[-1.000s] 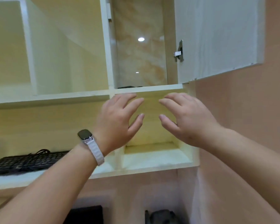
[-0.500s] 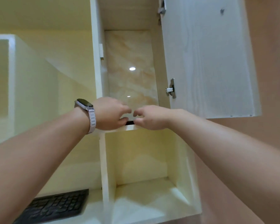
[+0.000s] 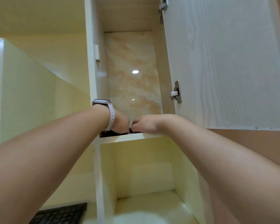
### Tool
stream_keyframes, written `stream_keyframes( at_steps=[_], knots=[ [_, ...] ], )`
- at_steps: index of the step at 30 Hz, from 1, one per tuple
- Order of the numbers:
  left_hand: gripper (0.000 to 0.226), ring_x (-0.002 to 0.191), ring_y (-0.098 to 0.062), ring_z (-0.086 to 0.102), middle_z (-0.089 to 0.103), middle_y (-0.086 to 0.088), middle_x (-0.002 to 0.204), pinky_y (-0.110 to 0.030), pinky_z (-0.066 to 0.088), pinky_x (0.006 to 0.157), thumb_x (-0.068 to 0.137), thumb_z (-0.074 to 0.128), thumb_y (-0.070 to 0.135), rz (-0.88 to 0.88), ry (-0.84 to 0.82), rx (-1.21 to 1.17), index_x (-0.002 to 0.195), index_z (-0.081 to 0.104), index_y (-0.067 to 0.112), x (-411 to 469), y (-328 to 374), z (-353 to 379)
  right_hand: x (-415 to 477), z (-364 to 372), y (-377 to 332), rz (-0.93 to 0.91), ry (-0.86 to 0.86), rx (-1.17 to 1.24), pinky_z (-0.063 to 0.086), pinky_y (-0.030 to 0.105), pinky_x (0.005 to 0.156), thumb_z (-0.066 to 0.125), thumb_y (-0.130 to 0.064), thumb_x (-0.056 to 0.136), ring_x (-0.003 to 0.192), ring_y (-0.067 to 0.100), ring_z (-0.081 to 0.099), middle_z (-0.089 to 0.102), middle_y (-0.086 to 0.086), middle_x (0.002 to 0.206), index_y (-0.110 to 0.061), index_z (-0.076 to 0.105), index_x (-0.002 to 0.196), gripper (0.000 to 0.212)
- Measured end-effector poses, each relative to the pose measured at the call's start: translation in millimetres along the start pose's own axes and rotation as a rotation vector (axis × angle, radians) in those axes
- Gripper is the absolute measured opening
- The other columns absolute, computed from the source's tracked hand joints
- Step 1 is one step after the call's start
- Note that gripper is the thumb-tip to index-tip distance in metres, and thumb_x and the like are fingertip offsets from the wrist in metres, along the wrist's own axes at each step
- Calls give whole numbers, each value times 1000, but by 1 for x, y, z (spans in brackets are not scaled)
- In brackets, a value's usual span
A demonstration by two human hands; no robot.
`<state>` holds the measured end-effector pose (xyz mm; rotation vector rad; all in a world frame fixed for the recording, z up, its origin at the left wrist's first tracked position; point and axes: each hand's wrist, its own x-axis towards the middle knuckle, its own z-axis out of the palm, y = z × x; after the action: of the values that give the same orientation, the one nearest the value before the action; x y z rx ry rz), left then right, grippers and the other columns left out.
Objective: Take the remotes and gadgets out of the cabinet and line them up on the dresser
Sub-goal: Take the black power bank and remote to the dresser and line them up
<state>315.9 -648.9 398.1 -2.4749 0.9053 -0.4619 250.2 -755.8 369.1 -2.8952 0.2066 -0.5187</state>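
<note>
While the left hand and right hand meet over dark gadgets on the cabinet shelf, whether they grip cannot be told; pickup seems underway, next needing a secure lift out.

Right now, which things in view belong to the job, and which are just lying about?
Job: left hand and right hand, both at the dark gadgets on the cabinet shelf (grip hidden); open cabinet door.
Lying about: black keyboard, lower left; wristwatch on the left wrist.
</note>
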Motion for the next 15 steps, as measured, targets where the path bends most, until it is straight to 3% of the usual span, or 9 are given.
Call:
stream_keyframes(
  at_steps=[2,6,9,11,13,15],
  knots=[
    [36,95,-27,52,63,-12,121,-35,44,93,102,37,27,-9,15,-36,123,58,7,4,-1,4,-2,1,0,-21,53,2,43,36,83,45,-38,92,98,27,54,61,6,105,-15,63,110,34],
    [31,90,-26,51,65,-13,116,-30,40,77,100,39,19,-3,60,-111,117,60,5,-5,2,6,-7,2,2,-34,155,16,34,34,61,45,-35,90,72,25,46,52,4,78,-12,59,84,27],
    [26,76,-28,48,61,-13,90,-31,37,67,99,37,23,15,100,-176,89,56,8,-21,2,6,-17,4,4,-55,188,-15,35,32,58,42,-40,91,71,24,49,56,4,79,-12,61,89,34],
    [26,65,-25,45,55,-8,75,-30,37,59,97,38,23,39,154,-234,79,52,11,-37,1,5,-26,6,8,-63,221,-65,38,31,57,41,-45,91,71,20,54,61,-1,82,-20,62,94,33],
    [26,60,-22,44,53,-5,71,-29,34,53,97,38,23,54,205,-272,79,52,11,-54,0,6,-39,12,11,-78,298,-120,44,32,60,40,-53,91,75,16,59,64,-6,83,-29,61,94,32],
    [27,68,-23,48,58,-8,81,-31,35,56,98,36,23,64,238,-263,89,57,9,-68,1,10,-51,18,13,-122,368,-138,51,35,68,42,-60,89,78,15,60,64,-9,86,-32,59,95,33]
  ],
)
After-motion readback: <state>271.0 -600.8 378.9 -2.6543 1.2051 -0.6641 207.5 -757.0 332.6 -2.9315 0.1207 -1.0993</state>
